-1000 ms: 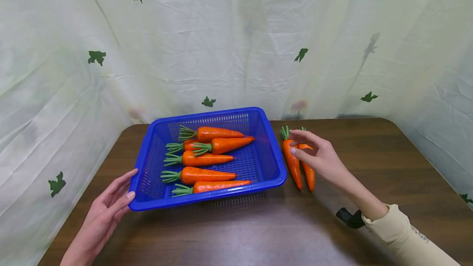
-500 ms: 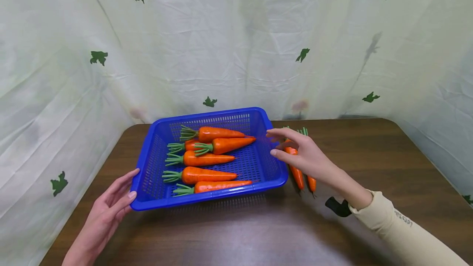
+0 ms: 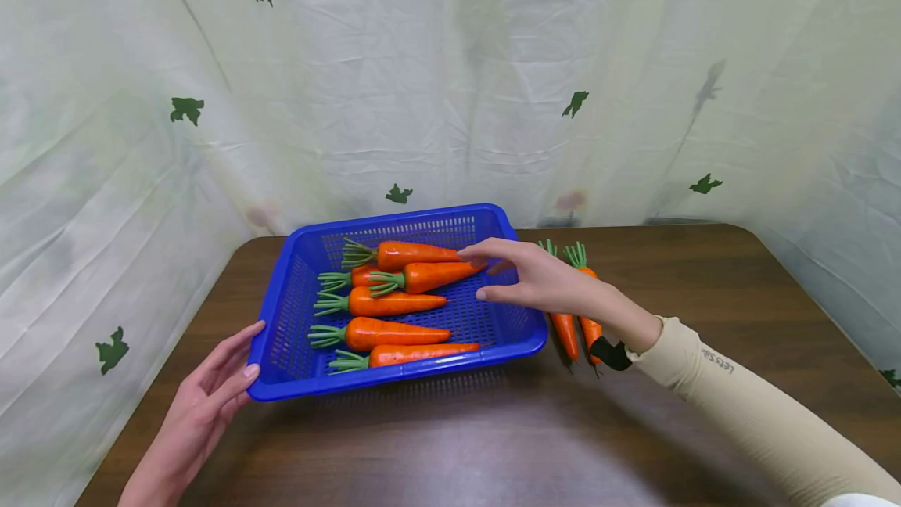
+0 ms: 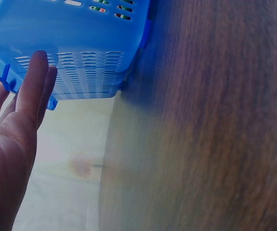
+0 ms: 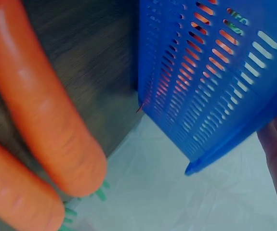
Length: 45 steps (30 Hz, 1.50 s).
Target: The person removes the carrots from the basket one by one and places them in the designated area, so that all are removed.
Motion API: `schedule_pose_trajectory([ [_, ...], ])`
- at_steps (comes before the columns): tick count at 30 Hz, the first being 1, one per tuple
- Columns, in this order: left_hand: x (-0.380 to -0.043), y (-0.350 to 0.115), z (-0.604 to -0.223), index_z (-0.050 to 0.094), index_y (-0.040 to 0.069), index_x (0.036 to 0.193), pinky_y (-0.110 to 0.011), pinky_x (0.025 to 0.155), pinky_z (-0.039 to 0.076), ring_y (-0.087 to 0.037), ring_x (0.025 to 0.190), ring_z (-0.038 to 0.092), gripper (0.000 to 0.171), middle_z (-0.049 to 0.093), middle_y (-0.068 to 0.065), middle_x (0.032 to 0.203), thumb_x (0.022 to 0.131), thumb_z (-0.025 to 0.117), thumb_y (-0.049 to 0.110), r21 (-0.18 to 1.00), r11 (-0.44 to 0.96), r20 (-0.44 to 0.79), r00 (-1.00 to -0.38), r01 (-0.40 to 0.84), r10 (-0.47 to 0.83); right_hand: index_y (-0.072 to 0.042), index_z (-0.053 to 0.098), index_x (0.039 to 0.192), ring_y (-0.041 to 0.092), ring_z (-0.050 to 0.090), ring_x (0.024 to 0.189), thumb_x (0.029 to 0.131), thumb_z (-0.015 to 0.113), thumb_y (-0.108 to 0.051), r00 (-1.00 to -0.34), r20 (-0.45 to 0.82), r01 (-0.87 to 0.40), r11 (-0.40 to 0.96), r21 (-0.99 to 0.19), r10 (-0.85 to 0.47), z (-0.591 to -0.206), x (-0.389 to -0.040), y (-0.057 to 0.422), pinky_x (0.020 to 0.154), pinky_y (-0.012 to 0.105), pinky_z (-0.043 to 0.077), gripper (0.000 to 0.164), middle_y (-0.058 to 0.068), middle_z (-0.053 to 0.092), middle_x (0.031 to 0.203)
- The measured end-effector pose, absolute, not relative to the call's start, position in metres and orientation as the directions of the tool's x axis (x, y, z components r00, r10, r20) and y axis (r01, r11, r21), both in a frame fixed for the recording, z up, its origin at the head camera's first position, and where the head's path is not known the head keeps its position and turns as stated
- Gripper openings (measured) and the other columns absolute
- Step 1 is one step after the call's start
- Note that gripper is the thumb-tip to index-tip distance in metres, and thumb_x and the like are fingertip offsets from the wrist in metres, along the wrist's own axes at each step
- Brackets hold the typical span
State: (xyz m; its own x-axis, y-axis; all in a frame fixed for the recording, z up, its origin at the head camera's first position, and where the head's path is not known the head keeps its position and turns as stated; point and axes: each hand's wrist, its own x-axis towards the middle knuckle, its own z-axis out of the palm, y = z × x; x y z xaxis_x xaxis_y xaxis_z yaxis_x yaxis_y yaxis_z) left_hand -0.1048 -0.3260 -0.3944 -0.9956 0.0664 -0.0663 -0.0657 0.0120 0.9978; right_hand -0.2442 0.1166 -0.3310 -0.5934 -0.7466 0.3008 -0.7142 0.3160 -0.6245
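The basket point(image 3: 422, 371) is steadied at its left end by the left hand point(image 3: 200, 397), fingers nearly straight against the rim. Six carrots point(image 3: 387, 303) are held inside. Above its right side the right hand point(image 3: 528, 276) is poised, thumb spread from gently bent fingers, nothing gripped. Reaching for a carrot appears to be the step; next, one probably needs to be pinched and lifted. Beyond the rim, two more carrots point(image 3: 563, 329) are laid on the surface point(image 3: 422, 444).
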Motion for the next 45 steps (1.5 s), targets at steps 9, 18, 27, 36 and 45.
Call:
schedule_pose_trajectory([
  [9, -0.105, -0.323, -0.393, 0.033, 0.017, 0.154, -0.029, 0.087, 0.054, -0.003, 0.119, 0.054, 0.052, 0.032, -0.004, 0.151, 0.104, 0.048, 0.01, 1.0, -0.009, -0.014, -0.996, -0.014, 0.087, -0.008, 0.057, 0.135, 0.028, 0.057, 0.118, 0.093, 0.071, -0.019, -0.567, 0.227, -0.699, 0.317, -0.641, -0.792, -0.337, -0.267, 0.097, 0.097, 0.045, 0.048, 0.045, 0.011, 0.058, 0.133],
  [18, -0.103, -0.324, -0.395, 0.033, 0.017, 0.154, -0.03, 0.088, 0.053, -0.002, 0.119, 0.055, 0.052, 0.034, -0.001, 0.149, 0.104, 0.047, 0.01, 1.0, -0.018, -0.013, -0.996, -0.015, 0.085, -0.003, 0.056, 0.135, 0.026, 0.056, 0.119, 0.093, 0.07, -0.015, -0.54, 0.154, -0.695, 0.335, -0.636, -0.827, -0.335, -0.286, 0.08, 0.096, 0.042, 0.049, 0.046, 0.013, 0.058, 0.133],
  [27, -0.102, -0.325, -0.395, 0.033, 0.017, 0.154, -0.03, 0.087, 0.054, -0.003, 0.12, 0.054, 0.052, 0.034, -0.001, 0.149, 0.105, 0.047, 0.01, 1.0, -0.023, -0.01, -0.997, -0.012, 0.082, -0.006, 0.057, 0.136, 0.023, 0.057, 0.117, 0.093, 0.069, -0.015, -0.53, 0.077, -0.717, 0.399, -0.571, -0.844, -0.335, -0.302, 0.06, 0.099, 0.041, 0.046, 0.045, 0.009, 0.06, 0.131],
  [36, -0.103, -0.323, -0.395, 0.033, 0.017, 0.154, -0.03, 0.088, 0.053, -0.003, 0.119, 0.055, 0.052, 0.034, -0.001, 0.148, 0.104, 0.047, 0.01, 0.999, -0.028, -0.017, -0.996, -0.019, 0.085, -0.006, 0.059, 0.134, 0.021, 0.056, 0.117, 0.093, 0.069, -0.014, -0.521, -0.001, -0.708, 0.433, -0.557, -0.853, -0.343, -0.314, 0.048, 0.101, 0.037, 0.044, 0.043, 0.007, 0.06, 0.131],
  [45, -0.104, -0.324, -0.395, 0.033, 0.018, 0.154, -0.03, 0.088, 0.053, -0.003, 0.119, 0.055, 0.052, 0.033, -0.002, 0.149, 0.104, 0.048, 0.01, 0.999, -0.023, -0.025, -0.997, -0.027, 0.078, -0.007, 0.061, 0.132, 0.019, 0.058, 0.112, 0.093, 0.07, -0.013, -0.526, -0.025, -0.694, 0.447, -0.564, -0.85, -0.35, -0.324, 0.04, 0.1, 0.037, 0.044, 0.041, 0.006, 0.063, 0.125],
])
